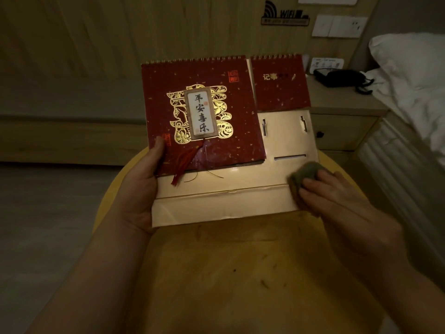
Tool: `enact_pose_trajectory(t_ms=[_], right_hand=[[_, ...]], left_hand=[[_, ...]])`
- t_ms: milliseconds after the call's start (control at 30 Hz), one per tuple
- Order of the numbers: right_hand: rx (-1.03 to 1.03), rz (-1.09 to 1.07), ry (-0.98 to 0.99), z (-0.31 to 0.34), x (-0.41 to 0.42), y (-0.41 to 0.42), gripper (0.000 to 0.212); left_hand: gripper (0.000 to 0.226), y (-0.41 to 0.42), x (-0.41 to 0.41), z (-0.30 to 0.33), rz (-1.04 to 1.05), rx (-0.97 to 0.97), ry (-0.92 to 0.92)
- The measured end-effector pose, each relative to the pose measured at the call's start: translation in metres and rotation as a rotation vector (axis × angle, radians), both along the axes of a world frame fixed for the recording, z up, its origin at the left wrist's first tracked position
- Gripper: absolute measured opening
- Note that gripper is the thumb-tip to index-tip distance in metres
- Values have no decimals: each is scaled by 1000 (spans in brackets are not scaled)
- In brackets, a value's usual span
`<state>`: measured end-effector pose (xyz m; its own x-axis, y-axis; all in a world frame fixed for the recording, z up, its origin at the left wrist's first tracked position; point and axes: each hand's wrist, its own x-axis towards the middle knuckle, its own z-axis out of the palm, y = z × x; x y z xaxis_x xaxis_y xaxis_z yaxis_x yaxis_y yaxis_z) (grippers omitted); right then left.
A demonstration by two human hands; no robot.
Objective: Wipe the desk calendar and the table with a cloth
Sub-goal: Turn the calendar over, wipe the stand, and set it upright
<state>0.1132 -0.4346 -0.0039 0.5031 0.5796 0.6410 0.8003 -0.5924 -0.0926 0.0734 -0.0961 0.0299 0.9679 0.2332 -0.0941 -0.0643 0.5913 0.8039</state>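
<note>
The desk calendar (224, 150) is a red, gold-patterned, spiral-bound block on a pale gold card base, with a smaller red notepad at its upper right. It is held tilted above the round yellow table (240, 273). My left hand (142, 189) grips the calendar's left edge, thumb on the red cover and fingers underneath. My right hand (334, 191) presses a small bunched grey-green cloth (304, 173) against the right end of the gold base. A red tassel hangs from the cover onto the base.
A nightstand (344, 121) with a black telephone (342, 77) stands behind on the right. Right of it is a bed with a white pillow (409, 66). Wood-panelled wall with a WiFi sign and switches lies behind. Grey floor shows at left.
</note>
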Motion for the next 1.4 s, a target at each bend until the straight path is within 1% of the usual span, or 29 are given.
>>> enact_pose_trajectory(t_ms=[133,200,267,367,433,500,567,667,733,767,867,967,1000,1033,1067,1133,1167,1200,1233,1300,1333,1400], right_hand=[[-16,117,12,1,-25,49,35],[4,188,52,2,-37,81,34],[29,239,50,3,-48,114,32],[43,312,26,6,-58,152,31],[20,333,22,8,-61,161,28],[-10,319,10,9,-60,156,28],[-36,293,3,13,-55,140,30],[-29,237,70,15,-42,98,42],[-23,164,91,13,-32,62,36],[-10,125,79,11,-28,44,34],[42,29,17,1,-19,9,42],[98,31,-41,-3,-14,5,40],[145,18,-61,-3,-14,4,38],[237,-20,-49,0,-14,4,35],[401,-92,19,6,-14,4,33],[806,-245,330,24,-7,1,35],[920,-314,501,36,2,-1,33],[938,-362,645,46,11,-3,31],[903,-386,767,56,18,-3,30],[846,-403,956,73,25,2,35],[842,-397,1017,80,26,7,36],[808,-336,1038,88,24,16,31]], left_hand=[[39,-7,1,2,4,1,15],[46,-11,2,3,-19,-3,39],[55,-15,1,4,-67,-5,62],[53,-15,2,5,-64,4,65],[59,-13,2,6,-58,25,77],[65,-11,1,6,-62,21,74],[63,-8,0,4,-89,-14,63],[56,-4,-2,2,-86,-41,43],[45,-2,-2,1,-50,-25,24],[42,-1,-4,1,-38,-16,17],[41,-1,-6,1,-15,3,24],[42,-3,-6,1,-22,19,29],[42,-4,-6,2,-26,26,28],[41,-4,-6,3,-25,32,27],[41,-5,-6,4,-22,34,27],[41,-4,-6,4,-36,36,23],[42,-5,-6,4,-52,38,20],[44,-6,-7,4,-67,36,21],[45,-7,-7,4,-77,34,27],[44,-10,-6,5,-93,36,39],[43,-13,-6,5,-99,41,44],[42,-17,-5,6,-99,48,56]])
